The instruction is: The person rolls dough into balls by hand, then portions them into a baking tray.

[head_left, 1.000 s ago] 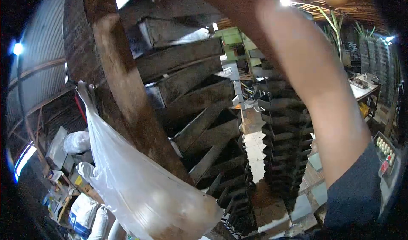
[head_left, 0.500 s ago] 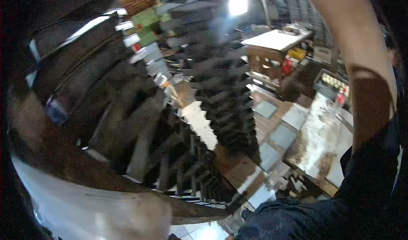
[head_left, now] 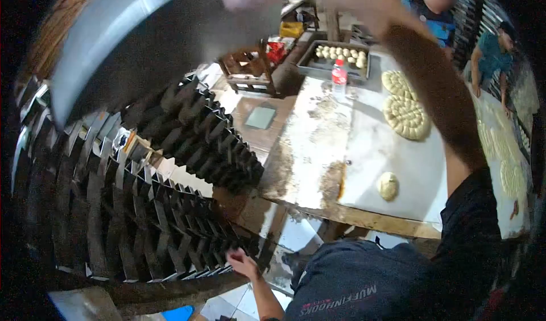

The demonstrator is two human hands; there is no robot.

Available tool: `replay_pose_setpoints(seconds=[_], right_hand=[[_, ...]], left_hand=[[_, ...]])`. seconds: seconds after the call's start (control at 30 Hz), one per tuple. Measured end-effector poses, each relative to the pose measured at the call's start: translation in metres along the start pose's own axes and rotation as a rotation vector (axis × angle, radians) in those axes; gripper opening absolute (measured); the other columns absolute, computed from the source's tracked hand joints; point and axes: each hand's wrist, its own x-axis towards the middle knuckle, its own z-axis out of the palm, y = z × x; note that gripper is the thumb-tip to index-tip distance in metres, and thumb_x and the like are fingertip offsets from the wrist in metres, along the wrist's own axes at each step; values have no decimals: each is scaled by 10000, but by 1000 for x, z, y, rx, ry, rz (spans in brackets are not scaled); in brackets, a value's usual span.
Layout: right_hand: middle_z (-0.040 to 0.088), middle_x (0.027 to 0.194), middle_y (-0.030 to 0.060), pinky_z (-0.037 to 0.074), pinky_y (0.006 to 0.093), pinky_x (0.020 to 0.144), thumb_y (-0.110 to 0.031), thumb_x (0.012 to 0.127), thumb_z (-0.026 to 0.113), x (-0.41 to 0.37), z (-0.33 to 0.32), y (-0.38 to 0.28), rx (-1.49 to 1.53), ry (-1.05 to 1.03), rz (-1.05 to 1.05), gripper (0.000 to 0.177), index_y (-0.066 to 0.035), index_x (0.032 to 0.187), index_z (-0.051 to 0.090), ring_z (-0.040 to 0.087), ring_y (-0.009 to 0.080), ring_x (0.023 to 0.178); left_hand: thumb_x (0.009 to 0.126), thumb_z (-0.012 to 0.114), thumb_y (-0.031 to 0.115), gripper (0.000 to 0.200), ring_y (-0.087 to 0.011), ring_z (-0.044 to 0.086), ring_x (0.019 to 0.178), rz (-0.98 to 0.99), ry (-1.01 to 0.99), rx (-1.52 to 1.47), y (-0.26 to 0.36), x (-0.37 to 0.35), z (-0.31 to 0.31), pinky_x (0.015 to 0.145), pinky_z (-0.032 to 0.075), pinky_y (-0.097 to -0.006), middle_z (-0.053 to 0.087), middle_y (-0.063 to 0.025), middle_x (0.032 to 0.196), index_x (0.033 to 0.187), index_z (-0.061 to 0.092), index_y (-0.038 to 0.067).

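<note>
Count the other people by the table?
2: a person in blue at the far end of the table, a person in teal along its right edge. Others may be out of view.

Single head-worn view, wide-angle with dark rounded corners, looking steeply down and forward from above the wearer's own chest. Tray stacks (head_left: 193, 133) fill the near left. The table (head_left: 375, 145) lies close on the right, with co-workers (head_left: 492, 54) beyond it.
</note>
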Motion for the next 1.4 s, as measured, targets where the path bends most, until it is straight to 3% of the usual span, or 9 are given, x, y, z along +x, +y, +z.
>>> replay_pose_setpoints(seconds=[0.03, 0.33, 0.47, 0.67, 0.87, 1.03, 1.23, 1.33, 1.4], right_hand=[[569, 1308, 236, 422, 486, 1064, -361, 497, 961, -35, -9, 8, 34, -82, 52, 1105, 45, 1374, 424, 549, 333, 1224], [493, 936, 119, 459, 422, 835, -94, 676, 770, -355, 1, -12, 90, -173, 110, 413, -24, 998, 522, 539, 315, 943], [541, 1008, 105, 475, 442, 938, -69, 657, 725, -417, -9, -29, -13, -339, 61, 370, -6, 983, 560, 553, 316, 1075], [562, 1059, 145, 512, 427, 905, -84, 676, 700, -482, -3, -40, -113, -481, 66, 305, 5, 939, 572, 570, 337, 1089], [541, 1171, 205, 455, 504, 954, -104, 633, 641, -524, -67, -22, -233, -552, 337, 539, -27, 1159, 552, 530, 378, 1119], [710, 993, 168, 533, 380, 881, -275, 796, 671, -588, -153, 57, -642, -167, 1663, 347, -23, 1031, 714, 682, 306, 923], [658, 896, 158, 526, 426, 762, -231, 736, 744, -614, -110, 16, -680, -542, 926, 436, -29, 1087, 580, 607, 311, 697], [647, 947, 165, 533, 426, 757, -169, 736, 758, -564, -152, 11, -34, -658, 1423, 459, -34, 1094, 506, 654, 303, 832], [648, 932, 129, 528, 385, 724, -182, 750, 769, -532, -191, 7, 62, -595, 1472, 436, -22, 1067, 517, 665, 291, 845]], left_hand=[[952, 587, 220, 376, -165, 492, 771, 292, 75, -111, 48, 8, 16, 729, 434, -293, 522, -39, 932, 1242, 473, 10], [981, 442, 562, 589, -217, 613, 928, -199, -709, -1019, 283, -52, 54, 785, 500, -385, 627, -98, 1145, 1397, 405, 147], [892, 686, 394, 1020, -383, 478, 1244, -582, -678, -841, 257, -67, 86, 929, 483, -538, 218, -175, 1556, 1560, -65, 219], [806, 664, 66, 1099, -263, 604, 917, -758, -699, -567, 179, -60, 144, 739, 543, -446, 575, -173, 1107, 1543, -146, 163], [811, 615, -24, 926, -174, 581, 821, -477, -713, -552, 153, -68, 163, 737, 519, -346, 580, -84, 980, 1536, 72, 169], [784, 637, -3, 892, -191, 571, 867, -481, -719, -454, 154, -70, 177, 775, 519, -353, 531, -167, 1075, 1515, 130, 60], [738, 786, 290, 1029, -448, 434, 1196, -187, -484, 334, 113, -46, 223, 964, 416, -530, 303, -362, 1339, 1538, 185, 49], [792, 726, 162, 769, -390, 481, 1117, 79, 22, 350, 220, -97, 212, 914, 425, -487, 408, -238, 1312, 1462, 361, 66], [813, 658, 44, 609, -256, 498, 1035, 185, -323, -400, 247, -137, 241, 879, 438, -374, 492, -117, 1159, 1375, 425, 54]])
